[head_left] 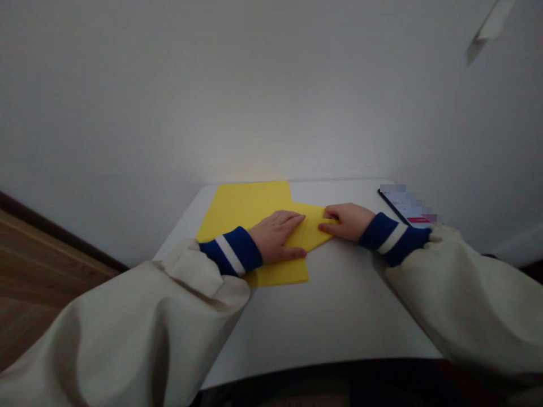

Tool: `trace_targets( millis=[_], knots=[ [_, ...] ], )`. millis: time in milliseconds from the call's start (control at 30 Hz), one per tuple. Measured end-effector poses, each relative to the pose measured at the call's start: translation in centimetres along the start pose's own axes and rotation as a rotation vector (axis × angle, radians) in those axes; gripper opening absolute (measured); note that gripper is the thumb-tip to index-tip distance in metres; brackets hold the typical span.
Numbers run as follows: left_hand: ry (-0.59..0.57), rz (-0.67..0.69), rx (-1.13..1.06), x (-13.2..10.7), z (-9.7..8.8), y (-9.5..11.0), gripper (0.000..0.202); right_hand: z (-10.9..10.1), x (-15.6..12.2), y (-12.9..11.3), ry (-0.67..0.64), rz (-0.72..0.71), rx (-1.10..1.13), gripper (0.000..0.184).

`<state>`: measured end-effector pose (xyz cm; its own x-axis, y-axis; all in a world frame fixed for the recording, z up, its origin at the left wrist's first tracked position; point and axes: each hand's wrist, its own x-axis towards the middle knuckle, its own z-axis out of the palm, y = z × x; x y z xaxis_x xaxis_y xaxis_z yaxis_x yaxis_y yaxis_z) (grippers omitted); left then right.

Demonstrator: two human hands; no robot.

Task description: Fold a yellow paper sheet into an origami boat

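A yellow paper [250,206] lies flat on the white table [331,305], toward its far left part, and both hands rest on it. The sheet is partly folded: a triangular flap lies over its right side and points right, past the edge of the sheet below, while the far left part is a plain, uncovered rectangle reaching almost to the wall. The left hand [278,234] lies in the middle of the paper, palm down and opened flat, the fingers straight and close together and pointing right along the flap, the thumb stretched out along the near side; it presses the sheet to the table and grasps nothing. The right hand [348,220] is at the flap's right tip, just beside the left hand's fingertips but apart from them. Its fingers are loosely curled, with thumb and forefinger meeting the yellow point; whether they pinch the tip or only press it down cannot be told. Both wrists show blue cuffs with a white stripe under wide cream sleeves. A phone [405,206] lies at the table's far right edge, beyond the right wrist and clear of the paper.
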<state>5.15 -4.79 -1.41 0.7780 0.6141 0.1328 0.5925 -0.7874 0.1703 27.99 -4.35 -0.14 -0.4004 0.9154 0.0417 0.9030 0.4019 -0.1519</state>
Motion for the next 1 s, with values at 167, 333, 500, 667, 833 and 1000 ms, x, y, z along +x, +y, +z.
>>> trace_targets(
  millis=[167,333,500,667,833,1000],
  knots=[
    [0.015,0.015,0.006,-0.1,-0.1,0.0,0.075,-0.1,0.0,-0.2,0.007,0.032,-0.036,0.031],
    [0.008,0.021,0.018,0.0,-0.4,0.2,0.072,-0.2,-0.1,-0.6,0.011,0.06,-0.053,0.031],
    [-0.013,0.017,0.039,0.0,-0.5,0.4,0.071,-0.3,0.0,-0.8,0.001,0.087,-0.037,0.032],
    [0.0,0.034,0.051,0.0,-0.7,0.4,0.07,-0.3,0.1,-0.9,0.004,0.093,-0.028,0.032],
    [-0.008,0.068,0.119,0.0,-1.0,0.5,0.068,-0.3,0.2,-1.0,0.003,0.096,-0.038,0.033],
    [-0.02,0.09,0.148,0.0,-1.2,0.6,0.067,-0.4,0.2,-1.1,0.0,0.113,-0.037,0.033]
  ],
)
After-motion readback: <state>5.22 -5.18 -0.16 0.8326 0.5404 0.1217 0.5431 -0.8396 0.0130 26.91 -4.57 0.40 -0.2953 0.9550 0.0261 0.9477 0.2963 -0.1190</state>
